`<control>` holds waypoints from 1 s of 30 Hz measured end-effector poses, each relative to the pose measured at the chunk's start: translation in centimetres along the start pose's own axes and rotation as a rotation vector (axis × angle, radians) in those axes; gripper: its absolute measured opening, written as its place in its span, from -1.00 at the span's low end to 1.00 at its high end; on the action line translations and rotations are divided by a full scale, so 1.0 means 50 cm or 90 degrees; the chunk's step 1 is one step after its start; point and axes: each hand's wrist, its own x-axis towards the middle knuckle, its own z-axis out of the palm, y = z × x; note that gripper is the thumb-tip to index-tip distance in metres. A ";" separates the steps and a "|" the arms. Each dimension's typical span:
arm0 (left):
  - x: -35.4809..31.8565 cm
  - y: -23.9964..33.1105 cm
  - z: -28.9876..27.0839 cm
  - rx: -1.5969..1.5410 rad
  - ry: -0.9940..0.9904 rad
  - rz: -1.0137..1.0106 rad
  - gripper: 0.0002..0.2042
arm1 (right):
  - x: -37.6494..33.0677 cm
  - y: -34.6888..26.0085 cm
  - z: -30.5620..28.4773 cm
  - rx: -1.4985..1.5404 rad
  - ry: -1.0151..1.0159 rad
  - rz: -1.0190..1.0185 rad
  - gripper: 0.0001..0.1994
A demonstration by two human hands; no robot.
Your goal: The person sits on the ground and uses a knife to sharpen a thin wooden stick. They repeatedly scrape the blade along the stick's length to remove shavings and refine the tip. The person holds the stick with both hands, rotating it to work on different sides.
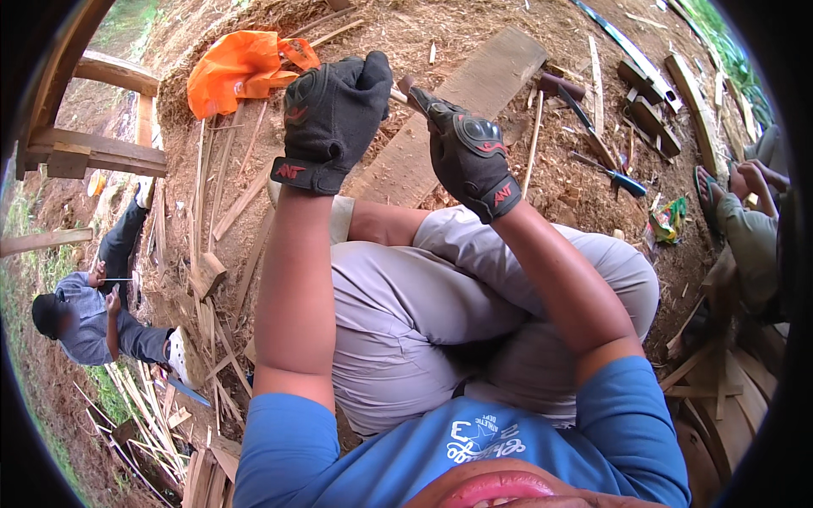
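Observation:
Both my hands wear black gloves with red marks and are raised over my bent knees. My left hand (pixel 332 118) is closed around a thin pale stick (pixel 396 96), of which only a short bit shows between the gloves. My right hand (pixel 470 154) grips a small tool with a brown handle (pixel 408 85) that meets the stick. What the tool's tip looks like is hidden behind my fingers. A long wooden plank (pixel 461 106) lies on the ground right under both hands.
An orange plastic bag (pixel 237 69) lies at the back left. Wood slats and shavings (pixel 212 279) litter the dirt. Tools, among them a blue-handled one (pixel 625 180), lie at the right. One person (pixel 89 317) sits at the left, another (pixel 749 216) at the right edge. A wooden frame (pixel 93 152) stands at the far left.

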 end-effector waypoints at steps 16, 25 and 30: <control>0.004 0.018 0.004 0.004 -0.025 -0.132 -0.36 | 0.008 -0.021 -0.031 0.044 -0.083 0.054 -0.45; 0.003 0.035 0.016 0.001 -0.014 -0.103 -0.39 | 0.002 -0.001 -0.018 0.069 -0.073 0.065 -0.41; 0.006 0.041 0.024 0.010 -0.010 -0.079 -0.40 | 0.006 0.055 -0.011 -0.029 -0.258 0.184 -0.44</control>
